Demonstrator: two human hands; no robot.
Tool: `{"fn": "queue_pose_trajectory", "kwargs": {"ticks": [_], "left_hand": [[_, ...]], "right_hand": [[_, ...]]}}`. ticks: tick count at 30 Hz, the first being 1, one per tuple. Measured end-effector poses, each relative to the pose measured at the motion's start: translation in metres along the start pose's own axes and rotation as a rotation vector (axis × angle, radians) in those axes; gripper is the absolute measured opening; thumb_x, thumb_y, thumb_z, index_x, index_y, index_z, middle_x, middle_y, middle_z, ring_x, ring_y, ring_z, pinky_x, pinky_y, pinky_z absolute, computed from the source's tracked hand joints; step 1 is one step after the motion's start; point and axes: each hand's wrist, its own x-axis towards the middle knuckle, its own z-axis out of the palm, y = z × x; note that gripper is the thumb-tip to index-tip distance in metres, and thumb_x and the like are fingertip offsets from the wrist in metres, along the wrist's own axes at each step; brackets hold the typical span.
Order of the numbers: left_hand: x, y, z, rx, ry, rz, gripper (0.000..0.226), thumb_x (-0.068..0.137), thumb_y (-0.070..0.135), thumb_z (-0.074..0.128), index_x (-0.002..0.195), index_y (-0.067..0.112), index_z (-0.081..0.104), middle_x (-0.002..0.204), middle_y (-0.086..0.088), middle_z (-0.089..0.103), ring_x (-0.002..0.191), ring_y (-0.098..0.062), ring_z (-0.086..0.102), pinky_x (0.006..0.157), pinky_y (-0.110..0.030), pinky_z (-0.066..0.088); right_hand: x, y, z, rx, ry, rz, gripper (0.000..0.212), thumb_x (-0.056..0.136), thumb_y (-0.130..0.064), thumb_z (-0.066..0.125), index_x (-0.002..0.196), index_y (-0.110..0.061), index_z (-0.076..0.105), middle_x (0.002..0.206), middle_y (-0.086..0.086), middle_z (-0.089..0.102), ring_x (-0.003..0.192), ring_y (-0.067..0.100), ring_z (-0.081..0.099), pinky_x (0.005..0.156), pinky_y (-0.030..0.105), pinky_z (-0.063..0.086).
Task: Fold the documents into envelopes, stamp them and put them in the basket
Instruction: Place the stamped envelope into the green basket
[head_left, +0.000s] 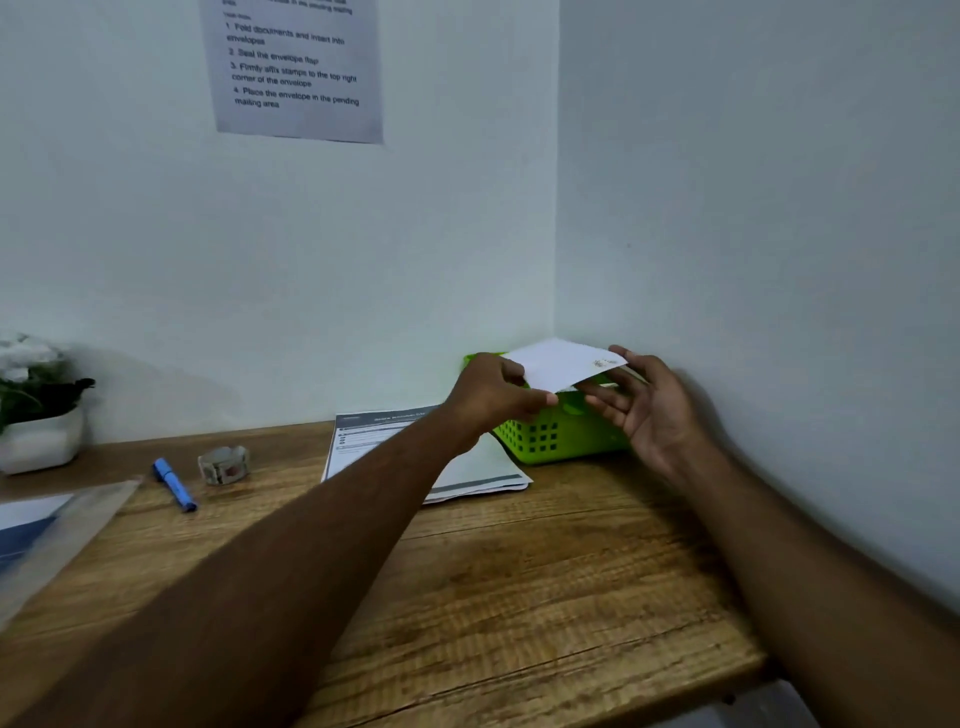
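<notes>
A white envelope (563, 364) with a stamp near its right corner hovers over the green basket (550, 439) in the far right corner of the wooden desk. My left hand (493, 392) pinches the envelope's left end. On the other end my right hand (649, 405) has its thumb on top and its straight fingers under the envelope. A stack of printed documents (483, 467) lies just left of the basket, partly hidden by my left forearm. A roll of stamps (224, 464) sits further left.
A blue marker (174, 484) lies beside the stamp roll. A white pot with a plant (36, 410) stands at the far left. A clear folder with papers (41, 530) lies at the left edge. Walls close off the back and right. An instruction sheet (296, 67) hangs on the wall.
</notes>
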Motion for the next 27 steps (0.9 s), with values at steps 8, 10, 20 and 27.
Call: {"fn": "queue_pose_trajectory", "kwargs": {"ticks": [8, 10, 20, 27], "left_hand": [[0.001, 0.007, -0.003, 0.076, 0.006, -0.006, 0.031, 0.079, 0.021, 0.078, 0.093, -0.005, 0.070, 0.074, -0.014, 0.065, 0.062, -0.025, 0.064, 0.061, -0.031, 0.059], [0.000, 0.006, -0.003, 0.105, 0.033, 0.009, 0.025, 0.080, 0.019, 0.077, 0.089, -0.003, 0.070, 0.072, -0.014, 0.065, 0.061, -0.026, 0.064, 0.054, -0.026, 0.057], [-0.003, 0.004, 0.003, 0.331, -0.089, 0.060, 0.023, 0.099, 0.012, 0.048, 0.112, 0.004, 0.064, 0.107, -0.017, 0.064, 0.046, -0.015, 0.061, 0.044, -0.024, 0.046], [-0.004, 0.014, 0.005, 0.427, -0.245, -0.026, 0.032, 0.101, 0.016, 0.044, 0.126, 0.000, 0.054, 0.125, -0.026, 0.057, 0.058, -0.028, 0.063, 0.056, -0.031, 0.050]], "right_hand": [[-0.001, 0.004, -0.003, -0.168, 0.097, -0.136, 0.020, 0.095, -0.019, 0.060, 0.114, -0.011, 0.059, 0.100, 0.011, 0.070, 0.064, 0.020, 0.073, 0.056, 0.025, 0.058], [0.000, 0.006, -0.004, -0.252, 0.159, -0.166, 0.018, 0.094, -0.016, 0.062, 0.111, -0.009, 0.061, 0.090, 0.011, 0.069, 0.052, 0.014, 0.068, 0.049, 0.022, 0.056], [0.003, 0.018, -0.008, -0.522, 0.298, -0.213, 0.023, 0.089, -0.019, 0.070, 0.102, -0.002, 0.064, 0.066, 0.007, 0.061, 0.033, 0.004, 0.049, 0.034, 0.016, 0.039], [0.007, 0.021, -0.009, -0.579, 0.379, -0.254, 0.020, 0.098, -0.023, 0.052, 0.094, -0.009, 0.066, 0.057, 0.007, 0.054, 0.027, 0.003, 0.041, 0.032, 0.014, 0.030]]}}
